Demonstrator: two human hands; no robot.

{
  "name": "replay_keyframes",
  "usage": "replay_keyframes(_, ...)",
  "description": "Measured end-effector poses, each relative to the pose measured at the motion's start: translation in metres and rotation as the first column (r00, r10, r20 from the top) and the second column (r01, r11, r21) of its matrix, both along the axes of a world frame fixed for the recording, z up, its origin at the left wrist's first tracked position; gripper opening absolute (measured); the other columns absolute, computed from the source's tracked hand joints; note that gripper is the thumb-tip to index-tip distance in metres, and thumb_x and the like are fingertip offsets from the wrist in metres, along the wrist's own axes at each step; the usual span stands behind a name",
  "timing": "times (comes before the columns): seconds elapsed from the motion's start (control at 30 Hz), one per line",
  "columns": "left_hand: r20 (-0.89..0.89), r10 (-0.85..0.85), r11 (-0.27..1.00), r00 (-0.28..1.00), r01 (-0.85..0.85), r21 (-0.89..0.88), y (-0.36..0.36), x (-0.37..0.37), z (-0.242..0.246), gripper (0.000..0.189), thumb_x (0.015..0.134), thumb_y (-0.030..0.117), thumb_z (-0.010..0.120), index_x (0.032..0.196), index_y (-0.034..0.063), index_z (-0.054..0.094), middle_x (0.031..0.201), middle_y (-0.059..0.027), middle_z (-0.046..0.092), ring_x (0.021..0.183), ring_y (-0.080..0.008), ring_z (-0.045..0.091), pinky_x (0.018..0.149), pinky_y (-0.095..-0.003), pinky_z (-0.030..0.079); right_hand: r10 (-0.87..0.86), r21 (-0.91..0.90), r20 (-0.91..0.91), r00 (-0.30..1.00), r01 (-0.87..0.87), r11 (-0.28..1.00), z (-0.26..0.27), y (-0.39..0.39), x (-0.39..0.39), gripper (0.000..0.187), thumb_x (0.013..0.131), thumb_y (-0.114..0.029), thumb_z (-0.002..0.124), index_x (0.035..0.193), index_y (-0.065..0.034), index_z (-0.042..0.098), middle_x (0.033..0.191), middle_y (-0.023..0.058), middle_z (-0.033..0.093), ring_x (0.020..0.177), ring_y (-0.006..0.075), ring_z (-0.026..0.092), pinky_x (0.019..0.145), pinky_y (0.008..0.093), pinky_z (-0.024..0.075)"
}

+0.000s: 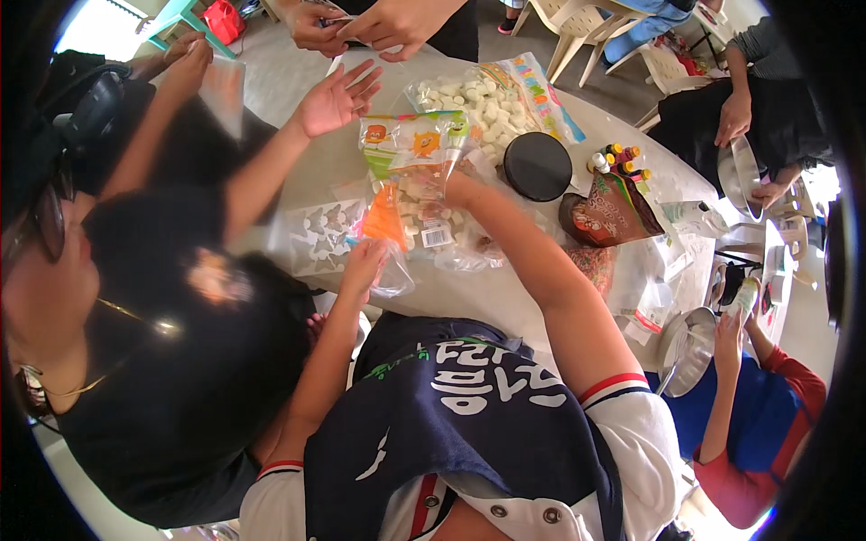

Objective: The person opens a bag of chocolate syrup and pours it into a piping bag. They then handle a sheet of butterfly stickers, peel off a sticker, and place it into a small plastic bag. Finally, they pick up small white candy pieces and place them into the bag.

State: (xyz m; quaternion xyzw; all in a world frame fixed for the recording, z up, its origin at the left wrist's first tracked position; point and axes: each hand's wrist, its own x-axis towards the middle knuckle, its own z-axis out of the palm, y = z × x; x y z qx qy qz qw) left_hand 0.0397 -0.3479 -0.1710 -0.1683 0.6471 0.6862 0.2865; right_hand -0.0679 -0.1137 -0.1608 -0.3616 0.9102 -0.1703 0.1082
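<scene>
My left hand (367,264) is closed on a clear plastic piping bag (384,220) with orange filling. My right hand (462,186) reaches in behind a printed marshmallow bag (414,145); its fingers are hidden, so what they hold cannot be told. White marshmallows show in that bag and in a larger open bag (473,101) behind it. A round black lid (538,166) lies to the right of my right hand. Left of my left hand is a clear sheet with grey-white shapes (321,233).
A chocolate syrup pouch (612,213) and small colouring bottles (622,162) stand to the right. A person at my left extends an open hand (338,100) over the table. Others hold metal bowls (741,177) at the right, and another person's hands (369,30) are at the far edge.
</scene>
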Motion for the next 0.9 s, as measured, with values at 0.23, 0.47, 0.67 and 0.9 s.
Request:
replay_keyframes(0.23,0.132,0.222,0.953,0.966,-0.244,0.179,0.021,-0.007,0.059,0.018,0.084,0.019,0.051,0.099,0.0083,0.055,0.071,0.0026,0.053,0.056,-0.0039,0.046,0.042,-0.0162,0.035,0.006,0.093,-0.324,0.946,0.025,0.995,-0.084,-0.022,0.010,0.057,0.073,-0.027,0.059,0.125,-0.0260,0.037,0.124,0.0061,0.042,0.121,0.0279,0.029,0.097,0.0510,0.0246)
replay_keyframes(0.47,0.142,0.166,0.953,0.976,-0.195,0.232,0.023,-0.001,0.053,0.019,0.084,0.016,0.050,0.100,0.0082,0.057,0.083,0.0005,0.058,0.065,-0.0051,0.051,0.047,-0.0185,0.040,-0.436,-0.387,0.341,0.833,0.547,0.742,-0.080,-0.011,0.015,0.041,0.071,-0.012,0.063,0.109,-0.0089,0.050,0.101,0.0089,0.054,0.091,0.0196,0.055,0.074,0.0430,0.0463)
replay_keyframes(0.67,0.155,0.048,0.939,0.987,-0.098,0.331,0.026,0.000,0.053,0.021,0.084,0.018,0.050,0.101,0.0078,0.056,0.084,0.0006,0.058,0.066,-0.0064,0.051,0.049,-0.0179,0.040,-0.366,-0.317,0.855,0.367,0.929,0.191,-0.020,-0.006,0.019,0.038,0.071,-0.008,0.062,0.107,-0.0057,0.048,0.092,0.0098,0.055,0.081,0.0154,0.057,0.057,0.0338,0.0521)
replay_keyframes(0.9,0.110,0.036,0.947,0.993,-0.069,0.312,0.047,-0.008,0.051,0.022,0.085,0.019,0.051,0.104,0.0088,0.056,0.090,0.0017,0.057,0.074,-0.0057,0.051,0.058,-0.0162,0.040,-0.165,-0.174,0.970,0.176,0.984,0.027,-0.006,0.007,0.037,0.026,0.075,-0.022,0.057,0.099,-0.0135,0.051,0.081,0.0025,0.053,0.064,0.0162,0.053,0.046,0.0284,0.0389)
